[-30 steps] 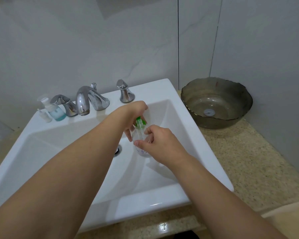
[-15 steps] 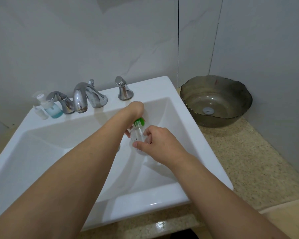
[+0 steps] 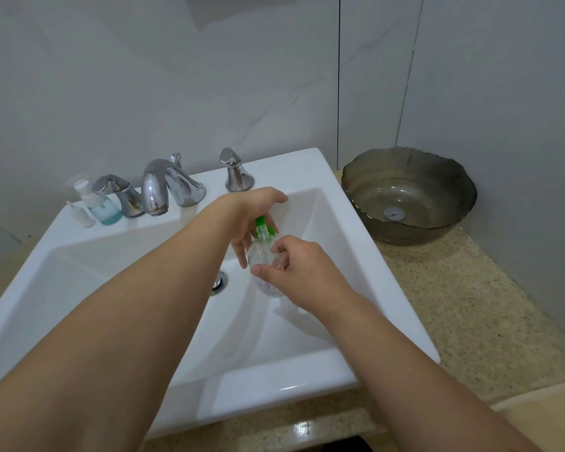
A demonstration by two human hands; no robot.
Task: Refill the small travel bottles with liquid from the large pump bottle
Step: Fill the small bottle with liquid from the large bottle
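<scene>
Both our forearms reach forward; our left hand [image 3: 253,212] curls downward from above, our right hand [image 3: 302,267] pinches with bent fingers [image 3: 279,247].

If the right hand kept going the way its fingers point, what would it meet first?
It already grips the clear bottle; beyond it the right hand would probably meet the left hand, though depth is unclear.

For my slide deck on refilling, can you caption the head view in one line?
Over the white sink, the right hand holds a clear bottle while the left hand grips its green top.

left hand [image 3: 253,213] | green cap [image 3: 260,221] lifted clear of clear bottle [image 3: 264,256] | threaded neck now exposed
</scene>
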